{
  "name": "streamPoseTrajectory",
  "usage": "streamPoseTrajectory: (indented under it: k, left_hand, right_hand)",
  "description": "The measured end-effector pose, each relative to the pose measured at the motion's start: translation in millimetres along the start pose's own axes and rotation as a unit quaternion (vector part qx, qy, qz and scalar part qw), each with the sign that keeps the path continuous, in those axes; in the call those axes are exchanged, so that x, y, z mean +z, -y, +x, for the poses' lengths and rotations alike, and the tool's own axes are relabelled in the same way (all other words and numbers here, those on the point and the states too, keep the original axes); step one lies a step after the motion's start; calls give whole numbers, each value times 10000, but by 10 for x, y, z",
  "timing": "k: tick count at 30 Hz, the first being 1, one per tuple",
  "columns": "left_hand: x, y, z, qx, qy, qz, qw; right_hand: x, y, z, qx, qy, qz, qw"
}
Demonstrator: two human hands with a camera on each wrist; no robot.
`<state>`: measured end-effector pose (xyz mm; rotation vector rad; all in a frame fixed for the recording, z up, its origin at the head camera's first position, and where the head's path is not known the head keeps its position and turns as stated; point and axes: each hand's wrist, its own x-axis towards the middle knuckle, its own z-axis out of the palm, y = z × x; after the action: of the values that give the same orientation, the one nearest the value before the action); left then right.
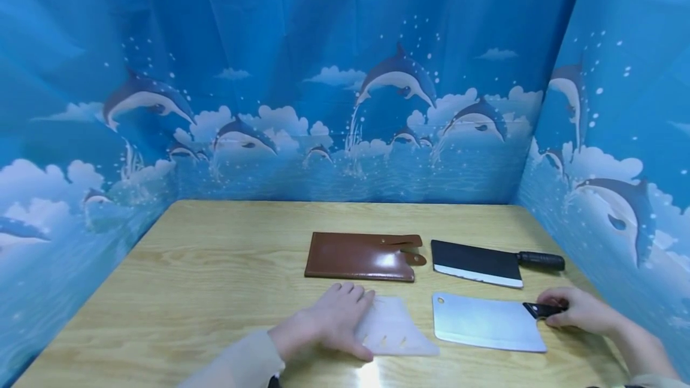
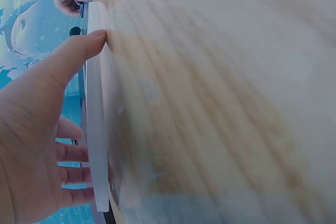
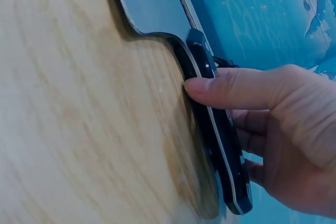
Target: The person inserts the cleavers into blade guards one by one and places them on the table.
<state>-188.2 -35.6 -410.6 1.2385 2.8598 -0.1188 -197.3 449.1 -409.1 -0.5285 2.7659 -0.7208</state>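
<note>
A silver cleaver (image 1: 487, 322) lies on the table with its blade pointing left. My right hand (image 1: 579, 310) grips its black handle (image 3: 220, 135), thumb on the near side and fingers behind. To its left is a whitish translucent plastic blade cover (image 1: 396, 328) with several small slots near its front edge. My left hand (image 1: 336, 322) holds the cover's left end. In the left wrist view the thumb (image 2: 79, 56) is at one edge of the cover (image 2: 97, 119) and the fingers reach behind it. The cover and cleaver are apart.
Behind them lie a brown leather sheath (image 1: 358, 256) with strap ends and a black-bladed cleaver (image 1: 477, 262) with a black handle. Everything is on a wood-grain table (image 1: 215, 268). A blue dolphin-print curtain (image 1: 302, 76) borders its back and sides.
</note>
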Motion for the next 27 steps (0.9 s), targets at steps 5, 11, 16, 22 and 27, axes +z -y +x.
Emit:
streamPoseTrajectory:
  k: [5,11,16,22,27]
  left_hand:
    - [10,6,-46,-205,49,66,9998]
    - [-4,38,-99,-146,-257,246,9993]
    - [-8,75,-132,-129,-412,312,9986]
    - [26,164,-204,-304,-603,80,9977]
    - [-8,277,-285,-469,-1037,-576,9918]
  right_hand:
    - [18,-1,-18,-99,-17,-86,9999]
    - [38,-13,-28,-93,32,45,9999]
    - [48,-9,-30,-254,-109,-7,9996]
    - [48,10,-26,-257,-237,-206,9992]
    - [53,16,-32,-304,-298,-299,9986]
